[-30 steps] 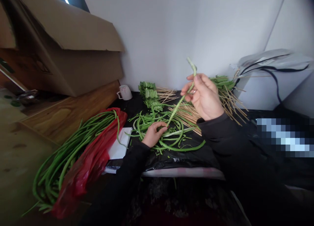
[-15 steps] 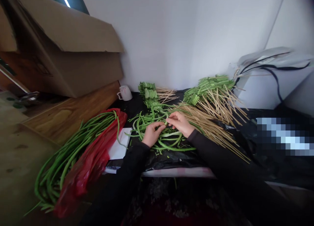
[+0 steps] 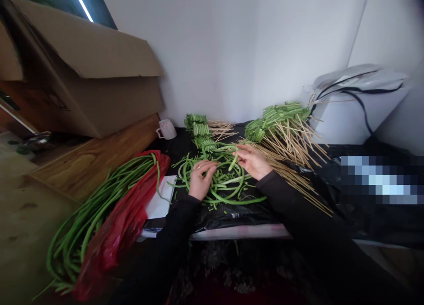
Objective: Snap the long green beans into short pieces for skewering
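My right hand [image 3: 254,162] pinches a long green bean [image 3: 233,162], its pale end pointing down between thumb and fingers. To the left, my left hand [image 3: 201,179] hovers over the bean heap with fingers stretched and thumb apart, nothing visible in it. Beneath both hands lies a loose tangle of long beans [image 3: 238,202] with short cut bits among them, on black plastic sheeting [image 3: 212,219]. Bare wooden skewers [image 3: 298,181] fan out to the right of my right hand. Behind stand two stacks of skewered bean pieces, a left stack [image 3: 198,129] and a larger right stack [image 3: 281,115].
A red plastic bag [image 3: 129,221] with many whole long beans [image 3: 86,212] lies at the left, beside a white sheet [image 3: 161,203]. Further back are a mug [image 3: 167,129], a large cardboard box [image 3: 122,95] and a white box [image 3: 347,119] with black straps. A wall closes off the back.
My hands have moved apart from where they met: the left drew left and opened, the right shifted right with the bean. The camera view has shifted slightly.
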Action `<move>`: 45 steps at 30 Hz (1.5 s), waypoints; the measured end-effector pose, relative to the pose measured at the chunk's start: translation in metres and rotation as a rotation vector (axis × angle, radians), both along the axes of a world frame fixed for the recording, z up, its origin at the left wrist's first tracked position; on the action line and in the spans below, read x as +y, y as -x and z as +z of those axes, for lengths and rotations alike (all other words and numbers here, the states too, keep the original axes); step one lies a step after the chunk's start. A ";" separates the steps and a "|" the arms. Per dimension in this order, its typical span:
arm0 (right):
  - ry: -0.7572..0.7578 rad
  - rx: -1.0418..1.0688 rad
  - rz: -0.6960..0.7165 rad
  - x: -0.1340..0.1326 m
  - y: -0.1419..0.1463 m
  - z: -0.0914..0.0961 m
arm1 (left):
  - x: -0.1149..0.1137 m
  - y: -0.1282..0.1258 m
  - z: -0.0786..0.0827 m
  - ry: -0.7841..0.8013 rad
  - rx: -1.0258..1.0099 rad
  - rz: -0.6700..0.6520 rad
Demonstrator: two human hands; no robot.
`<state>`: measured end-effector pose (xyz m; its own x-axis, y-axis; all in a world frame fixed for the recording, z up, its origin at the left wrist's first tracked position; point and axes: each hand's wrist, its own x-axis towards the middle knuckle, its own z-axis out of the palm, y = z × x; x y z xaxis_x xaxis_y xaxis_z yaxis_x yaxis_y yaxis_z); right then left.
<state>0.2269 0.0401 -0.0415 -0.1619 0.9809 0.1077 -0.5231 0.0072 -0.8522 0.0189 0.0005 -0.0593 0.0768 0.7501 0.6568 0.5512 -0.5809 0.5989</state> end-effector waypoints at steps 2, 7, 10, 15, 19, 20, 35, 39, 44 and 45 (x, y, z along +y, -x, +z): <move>0.002 0.017 0.015 -0.002 0.004 -0.001 | -0.002 -0.001 0.001 0.009 0.008 -0.015; -0.001 0.034 0.031 -0.005 0.011 -0.003 | -0.003 -0.003 -0.001 0.039 0.052 -0.092; -0.002 0.033 0.037 -0.004 0.013 -0.004 | -0.002 -0.004 -0.003 0.048 0.078 -0.138; 0.021 0.038 0.062 -0.006 0.015 -0.004 | -0.003 -0.005 -0.004 0.022 0.121 -0.097; 0.045 0.044 0.124 -0.011 0.017 -0.001 | -0.007 -0.007 -0.001 0.007 0.157 -0.029; 0.048 0.043 0.143 -0.013 0.017 0.000 | -0.008 -0.007 0.000 0.010 0.158 -0.019; -0.080 -0.049 0.132 -0.014 0.013 0.003 | -0.006 -0.006 0.000 0.044 0.307 -0.058; -0.168 -0.115 0.059 -0.013 0.014 0.002 | -0.008 -0.006 0.004 0.043 0.352 -0.054; -0.250 -0.215 0.048 -0.017 0.018 0.006 | -0.008 -0.006 0.005 -0.029 0.500 0.099; -0.262 -0.235 0.060 -0.018 0.019 0.007 | -0.008 -0.006 0.006 -0.029 0.524 0.156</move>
